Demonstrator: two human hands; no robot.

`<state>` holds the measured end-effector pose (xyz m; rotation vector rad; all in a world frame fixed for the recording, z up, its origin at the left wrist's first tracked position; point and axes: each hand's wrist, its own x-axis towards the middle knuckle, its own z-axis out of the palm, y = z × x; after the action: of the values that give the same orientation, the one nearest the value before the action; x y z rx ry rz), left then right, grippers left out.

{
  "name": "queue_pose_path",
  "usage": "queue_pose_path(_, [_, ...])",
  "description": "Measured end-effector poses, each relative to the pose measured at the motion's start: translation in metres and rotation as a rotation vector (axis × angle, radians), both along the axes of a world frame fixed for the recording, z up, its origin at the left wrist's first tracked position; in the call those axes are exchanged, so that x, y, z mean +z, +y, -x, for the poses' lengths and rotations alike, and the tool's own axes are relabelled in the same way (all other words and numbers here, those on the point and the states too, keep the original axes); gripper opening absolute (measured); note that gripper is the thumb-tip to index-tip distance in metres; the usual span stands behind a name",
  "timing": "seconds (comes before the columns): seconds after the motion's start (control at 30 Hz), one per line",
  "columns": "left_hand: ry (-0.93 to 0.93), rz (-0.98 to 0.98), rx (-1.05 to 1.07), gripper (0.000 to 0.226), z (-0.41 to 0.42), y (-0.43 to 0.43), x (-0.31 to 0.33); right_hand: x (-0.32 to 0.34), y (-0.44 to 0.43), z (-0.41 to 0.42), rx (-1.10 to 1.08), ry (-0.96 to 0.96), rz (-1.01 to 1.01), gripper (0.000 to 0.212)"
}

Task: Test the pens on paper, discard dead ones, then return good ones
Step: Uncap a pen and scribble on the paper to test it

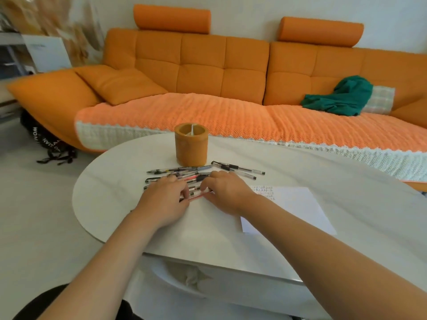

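Observation:
Several pens (196, 175) lie in a loose pile on the white oval table (120, 190), just in front of an orange cylindrical pen holder (191, 145). My left hand (165, 199) and my right hand (225, 192) both lie over the near side of the pile, fingers curled onto the pens and drawing them together. More pens (238, 169) lie scattered to the right of the holder. A white sheet of paper (293, 209) with small scribbles at its top left corner sits to the right of my right hand.
An orange sofa (208, 72) with a green cloth (339, 98) stands behind the table. A black bag (49, 139) lies on the floor at the left. A low shelf with crumpled paper (191, 276) shows under the table's near edge.

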<state>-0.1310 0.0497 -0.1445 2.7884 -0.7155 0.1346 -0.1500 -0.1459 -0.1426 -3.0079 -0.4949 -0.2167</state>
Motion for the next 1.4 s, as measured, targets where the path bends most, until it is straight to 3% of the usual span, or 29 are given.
queue_pose_path(0.2, [0.033, -0.019, -0.013, 0.004, -0.003, 0.0, 0.007, 0.0, -0.009, 0.006, 0.012, -0.042, -0.033, 0.019])
queue_pose_path(0.5, [0.038, 0.026, -0.07, 0.019, 0.006, -0.033, 0.022, 0.018, -0.062, 0.036, -0.099, -0.09, -0.126, 0.016])
queue_pose_path(0.63, [0.13, 0.132, -0.113, 0.015, 0.011, -0.054, 0.022, 0.021, -0.084, 0.053, -0.139, -0.097, -0.17, 0.015])
queue_pose_path(0.87, [0.136, 0.241, -0.238, 0.011, 0.017, -0.095, 0.018, 0.012, -0.095, 0.063, -0.085, -0.142, -0.111, 0.02])
queue_pose_path(1.03, [0.131, 0.238, -0.272, 0.013, 0.014, -0.111, 0.016, 0.006, -0.101, 0.06, -0.109, -0.064, -0.18, 0.018])
queue_pose_path(1.4, [0.187, 0.251, -0.272, 0.008, 0.006, -0.124, 0.005, -0.003, -0.119, 0.064, -0.136, -0.092, -0.238, 0.024])
